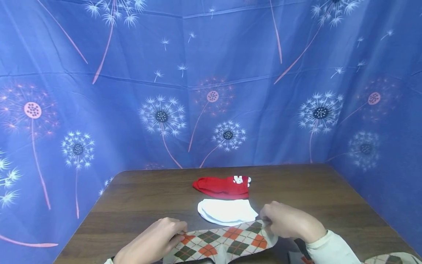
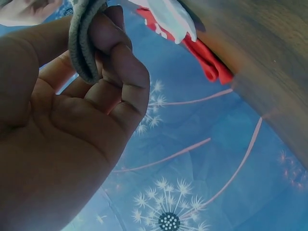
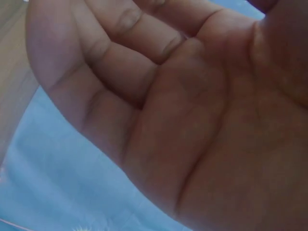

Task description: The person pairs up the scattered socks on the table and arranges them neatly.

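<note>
An argyle sock (image 1: 224,240) in cream, orange and dark green is stretched sideways at the table's near side. My left hand (image 1: 158,236) pinches its left end between thumb and fingers; in the left wrist view the folded knit edge (image 2: 83,43) sticks out of the curled fingers (image 2: 132,72). At the sock's right end, my right hand (image 1: 291,222) grips the fabric with bent fingers. The right wrist view shows only the palm (image 3: 207,125) and curled fingers, with the sock hidden. Just beyond lies a folded white sock (image 1: 227,211), and behind that a red sock (image 1: 222,187) with a white figure.
Another argyle piece (image 1: 392,258) lies at the lower right edge, partly cut off. A dark object with a grey edge (image 1: 295,257) shows below my right wrist. The brown wooden table (image 1: 148,198) ends at a blue dandelion-print curtain (image 1: 204,73) behind and at both sides.
</note>
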A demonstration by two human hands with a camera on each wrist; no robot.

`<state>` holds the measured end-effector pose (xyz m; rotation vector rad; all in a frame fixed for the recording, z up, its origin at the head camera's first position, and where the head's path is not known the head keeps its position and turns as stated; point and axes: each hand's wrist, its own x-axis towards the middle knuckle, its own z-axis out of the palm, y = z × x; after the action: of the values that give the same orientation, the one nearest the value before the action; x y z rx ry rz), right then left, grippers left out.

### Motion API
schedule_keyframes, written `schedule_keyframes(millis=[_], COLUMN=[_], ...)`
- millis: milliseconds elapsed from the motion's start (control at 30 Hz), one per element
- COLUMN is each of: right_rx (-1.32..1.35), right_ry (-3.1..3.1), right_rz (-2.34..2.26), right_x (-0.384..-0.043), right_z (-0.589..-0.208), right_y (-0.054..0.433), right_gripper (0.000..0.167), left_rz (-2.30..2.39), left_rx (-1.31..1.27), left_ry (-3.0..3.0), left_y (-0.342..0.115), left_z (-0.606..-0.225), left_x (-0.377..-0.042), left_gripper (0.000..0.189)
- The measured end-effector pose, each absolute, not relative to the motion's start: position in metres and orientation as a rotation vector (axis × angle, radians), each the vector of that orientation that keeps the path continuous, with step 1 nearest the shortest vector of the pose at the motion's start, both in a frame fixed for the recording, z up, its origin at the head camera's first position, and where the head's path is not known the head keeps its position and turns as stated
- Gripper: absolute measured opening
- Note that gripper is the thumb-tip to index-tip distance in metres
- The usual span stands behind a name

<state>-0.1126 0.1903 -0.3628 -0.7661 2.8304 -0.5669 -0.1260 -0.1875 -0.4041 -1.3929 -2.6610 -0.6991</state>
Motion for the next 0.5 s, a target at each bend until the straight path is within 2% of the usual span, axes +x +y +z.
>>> schedule_keyframes(millis=[333, 500], right_rx=[-0.464, -0.413], right_ry=[2.886, 2.922], right_rz=[-0.493, -0.389], right_x=[-0.115, -0.119], right_z=[-0.368, -0.371], right_y=[0.190, 0.191], right_gripper=[0.031, 0.029], left_rz=[-0.636, -0.563], left_rx=[-1.414, -1.422], left_ry=[-2.617, -2.624], left_y=[-0.168, -0.158], left_z=[-0.413, -0.419], left_x=[-0.134, -0.139], left_gripper=[0.022, 0.019])
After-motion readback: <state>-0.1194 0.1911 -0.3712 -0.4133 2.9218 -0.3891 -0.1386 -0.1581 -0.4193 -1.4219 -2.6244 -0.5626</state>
